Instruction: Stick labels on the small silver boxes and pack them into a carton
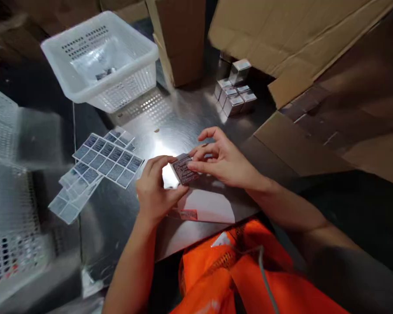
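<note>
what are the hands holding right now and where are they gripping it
Both hands hold one small box: the left hand grips its left edge and underside, and the right hand presses fingertips on its labelled top and right edge.

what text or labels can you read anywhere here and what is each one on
No text here can be quoted; all of it is too small or blurred.
Small box held by the left hand and right hand: dark label with pale print lines, unreadable.
Label sheets on the metal table: rows of dark printed labels, illegible.
Red patch on the white sheet: blurred.
Silver boxes: no legible marks.
</note>
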A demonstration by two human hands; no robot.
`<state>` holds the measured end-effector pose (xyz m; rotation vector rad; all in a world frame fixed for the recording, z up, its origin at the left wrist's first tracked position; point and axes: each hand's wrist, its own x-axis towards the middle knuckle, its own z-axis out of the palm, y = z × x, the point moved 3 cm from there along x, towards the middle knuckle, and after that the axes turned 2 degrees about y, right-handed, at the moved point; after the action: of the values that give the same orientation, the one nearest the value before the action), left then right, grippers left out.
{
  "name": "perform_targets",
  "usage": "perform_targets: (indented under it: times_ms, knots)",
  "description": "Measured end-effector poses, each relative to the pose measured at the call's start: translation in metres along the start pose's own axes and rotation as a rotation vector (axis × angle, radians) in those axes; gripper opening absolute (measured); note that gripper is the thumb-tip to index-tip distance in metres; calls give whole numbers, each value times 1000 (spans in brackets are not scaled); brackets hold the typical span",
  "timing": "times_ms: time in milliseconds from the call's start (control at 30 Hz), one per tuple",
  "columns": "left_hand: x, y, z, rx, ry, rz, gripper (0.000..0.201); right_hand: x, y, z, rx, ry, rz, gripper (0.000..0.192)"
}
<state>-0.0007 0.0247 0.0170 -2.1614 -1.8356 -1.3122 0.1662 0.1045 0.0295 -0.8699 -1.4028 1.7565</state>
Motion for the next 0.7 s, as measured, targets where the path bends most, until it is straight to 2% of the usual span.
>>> perform_targets:
  times_ms: [267, 700]
  knots:
    - [0, 2, -3, 12, -11, -26, 48, -2, 0, -1, -35, 11, -1, 53]
    - [1, 5, -4, 37, 15, 7, 46, -2, 1, 0, -38, 15, -34, 54]
